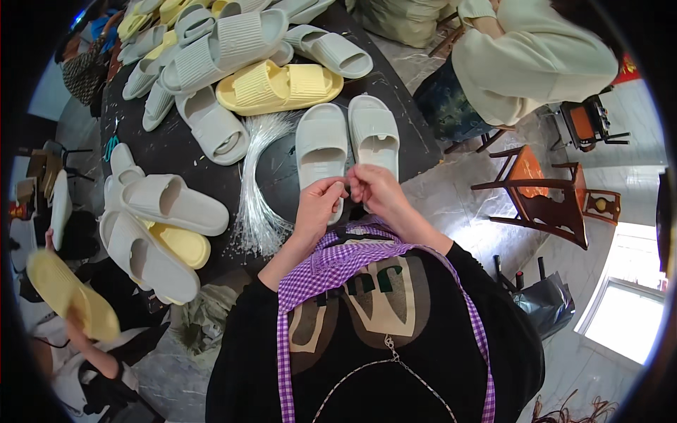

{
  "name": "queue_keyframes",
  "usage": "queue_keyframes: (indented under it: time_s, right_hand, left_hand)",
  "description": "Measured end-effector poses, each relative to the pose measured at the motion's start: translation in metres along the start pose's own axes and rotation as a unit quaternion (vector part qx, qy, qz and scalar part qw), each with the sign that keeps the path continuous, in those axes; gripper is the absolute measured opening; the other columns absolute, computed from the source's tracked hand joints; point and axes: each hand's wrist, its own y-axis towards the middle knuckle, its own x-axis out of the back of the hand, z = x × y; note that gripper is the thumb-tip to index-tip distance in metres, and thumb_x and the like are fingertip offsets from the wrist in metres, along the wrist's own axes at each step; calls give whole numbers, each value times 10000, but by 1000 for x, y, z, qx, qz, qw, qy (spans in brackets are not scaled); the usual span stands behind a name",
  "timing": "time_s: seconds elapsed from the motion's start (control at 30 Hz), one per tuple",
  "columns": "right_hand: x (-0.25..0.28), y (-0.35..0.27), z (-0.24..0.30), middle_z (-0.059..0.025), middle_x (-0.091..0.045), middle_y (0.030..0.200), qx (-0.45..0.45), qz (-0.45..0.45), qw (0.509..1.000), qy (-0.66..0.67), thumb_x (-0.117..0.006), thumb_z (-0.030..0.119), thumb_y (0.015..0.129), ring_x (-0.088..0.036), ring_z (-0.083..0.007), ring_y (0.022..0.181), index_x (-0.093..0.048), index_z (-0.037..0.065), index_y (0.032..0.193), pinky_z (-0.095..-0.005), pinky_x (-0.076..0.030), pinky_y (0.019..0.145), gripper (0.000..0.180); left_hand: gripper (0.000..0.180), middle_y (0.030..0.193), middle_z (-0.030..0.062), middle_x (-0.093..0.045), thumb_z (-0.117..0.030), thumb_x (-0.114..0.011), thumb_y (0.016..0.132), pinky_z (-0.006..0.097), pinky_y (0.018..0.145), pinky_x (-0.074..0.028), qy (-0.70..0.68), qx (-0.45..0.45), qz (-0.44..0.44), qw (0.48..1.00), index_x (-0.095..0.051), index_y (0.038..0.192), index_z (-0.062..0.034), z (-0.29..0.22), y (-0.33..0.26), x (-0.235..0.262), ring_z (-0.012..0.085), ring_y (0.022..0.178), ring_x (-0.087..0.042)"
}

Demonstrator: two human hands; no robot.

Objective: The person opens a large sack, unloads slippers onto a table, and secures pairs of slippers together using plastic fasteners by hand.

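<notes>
A pair of pale grey slide slippers, the left one and the right one, lies side by side at the table's near edge. Over their near ends, my left hand and my right hand meet with the fingertips pinched close together. Whatever is between the fingertips is too small to make out. A bundle of thin clear plastic strands curves across the table just left of my left hand.
Grey slippers and a yellow slipper pile up at the far left; another stack is at left. A seated person is at far right. Someone at lower left holds a yellow slipper. A wooden chair stands right.
</notes>
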Motion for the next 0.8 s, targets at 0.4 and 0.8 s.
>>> queue_keyframes:
  time_s: [0.4,0.8]
  right_hand:
    - [36,-35,-14,-47,-562,668,-153,-40,987,-18,-494,182,898,-525,-127,546,-570,-5,827,-239,-427,485,214]
    - [40,12,0,-56,-571,610,-133,-38,977,-162,-492,181,885,-519,-130,475,-577,-9,782,-247,-422,424,231]
  left_hand:
    - [149,699,26,-585,-146,-551,875,178,461,-359,99,172,100,975,-590,842,-7,28,6,-4,58,555,-478]
    - [149,653,12,-540,-156,-502,882,208,421,-359,-55,239,58,968,-567,810,-43,32,30,-14,85,527,-474]
